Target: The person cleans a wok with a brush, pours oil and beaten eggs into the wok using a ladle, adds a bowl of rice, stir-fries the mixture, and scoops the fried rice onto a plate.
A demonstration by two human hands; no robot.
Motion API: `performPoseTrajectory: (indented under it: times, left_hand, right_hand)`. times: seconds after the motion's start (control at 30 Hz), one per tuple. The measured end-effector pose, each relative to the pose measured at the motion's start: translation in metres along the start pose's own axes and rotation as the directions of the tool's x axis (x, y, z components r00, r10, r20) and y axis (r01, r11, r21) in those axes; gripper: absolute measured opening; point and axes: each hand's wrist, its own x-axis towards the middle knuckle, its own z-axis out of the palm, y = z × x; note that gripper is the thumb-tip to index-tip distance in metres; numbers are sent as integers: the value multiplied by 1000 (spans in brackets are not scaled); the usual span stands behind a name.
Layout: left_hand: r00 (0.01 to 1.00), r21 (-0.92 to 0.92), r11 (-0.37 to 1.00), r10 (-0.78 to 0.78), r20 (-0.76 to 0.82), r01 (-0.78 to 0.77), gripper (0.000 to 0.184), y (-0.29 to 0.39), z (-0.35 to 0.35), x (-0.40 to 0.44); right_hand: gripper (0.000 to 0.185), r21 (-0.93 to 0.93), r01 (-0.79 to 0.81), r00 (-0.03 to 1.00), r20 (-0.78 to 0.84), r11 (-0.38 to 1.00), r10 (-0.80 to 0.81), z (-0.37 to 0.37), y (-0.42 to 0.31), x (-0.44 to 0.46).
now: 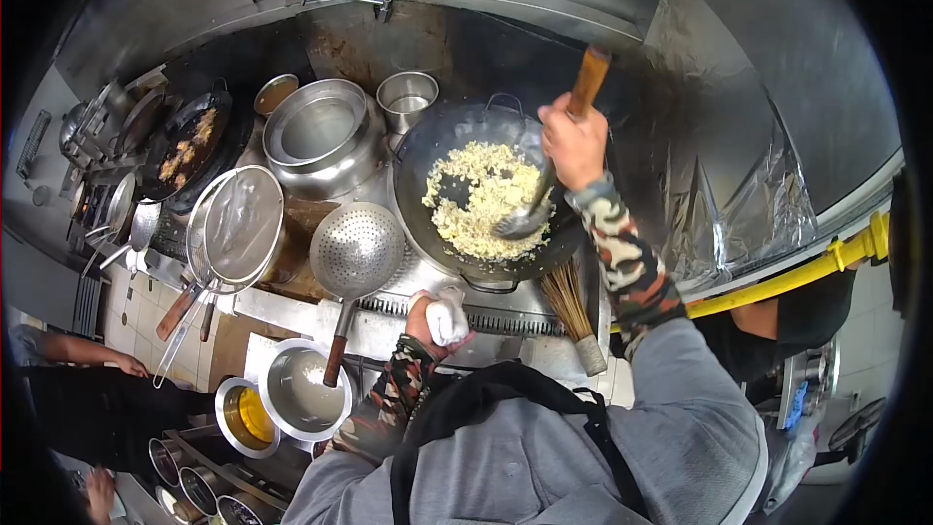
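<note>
My right hand [575,141] is wrapped round the wooden handle of a wok ladle [590,78]. The ladle's blurred metal head rests among the food inside a large black wok [420,146]. That food looks like rice mixed with yellow egg [476,224], spread over the bottom in a loose ring. Just off the wok's near side, my left hand [420,323] is closed on a bunched white cloth [448,319]. A perforated skimmer [358,248] lies to the left of the wok, its handle reaching down near my left forearm.
Left of the wok stand a big metal pot [326,136] and mesh strainers [236,224]. A bamboo brush [567,301] leans at the stove's front right. Below left are a bowl of whitish liquid [301,394] and a yellow-filled bowl [243,418]. Other people stand at both sides.
</note>
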Motion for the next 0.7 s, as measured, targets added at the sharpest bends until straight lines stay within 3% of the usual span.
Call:
performPoseTrajectory:
  times: [0.03,0.1,0.17,0.23,0.3,0.33,0.37,0.4,0.43,0.47,0.5,0.57,0.6,0.63,0.67,0.7]
  left_hand:
    - [995,9,999,-37,-90,38,48,5,12,-4]
    - [993,90,990,-105,-57,110,56,7,23,1]
    - [983,132,974,-186,-11,185,55,15,40,13]
    - [988,173,973,-150,-30,153,39,21,68,17]
    - [949,166,935,-303,-81,313,29,10,47,83]
    - [963,212,944,-266,29,254,25,2,31,105]
    - [964,250,950,-226,141,186,21,-7,14,123]
    - [941,499,858,-60,332,-122,21,-19,7,121]
    - [858,621,645,111,501,-446,21,-32,-1,118]
    - [982,474,877,-18,188,-75,21,-33,27,75]
    - [966,169,951,-246,-83,257,21,-29,58,34]
    - [959,221,936,-248,-134,273,23,-26,94,-22]
    - [957,193,942,-247,-152,274,22,-28,89,-12]
    - [956,172,948,-241,-166,268,21,-30,76,12]
    - [983,332,929,-180,24,162,17,-31,44,51]
    - [994,153,985,-62,-94,76,24,-33,46,64]
  right_hand:
    - [18,-86,90,996,-11,992,-91,-6,16,-2]
    - [20,-169,126,987,-74,978,-140,-11,51,10]
    - [20,62,-17,995,-102,998,23,-7,44,21]
    - [19,100,41,992,-124,994,-28,-5,38,17]
    - [18,277,85,974,-227,957,-20,-6,41,-2]
    - [16,349,-12,962,-251,937,106,-6,61,-8]
    - [13,437,-50,979,-156,898,131,-7,51,-14]
    - [14,383,-87,982,-124,919,145,-7,28,-12]
    - [14,322,-128,983,-85,938,163,-7,-4,-10]
    - [15,294,-124,988,-55,948,146,-6,-37,-12]
    - [16,268,-114,992,-22,957,124,-6,-63,-14]
    - [16,310,-114,993,43,944,106,-14,-60,-21]
    - [15,40,88,995,-50,995,-86,-18,-30,-28]
    - [15,22,99,991,-88,995,-96,-19,-14,-33]
    - [14,3,108,986,-126,994,-107,-19,1,-38]
    - [13,251,-73,987,-117,965,106,-22,10,-52]
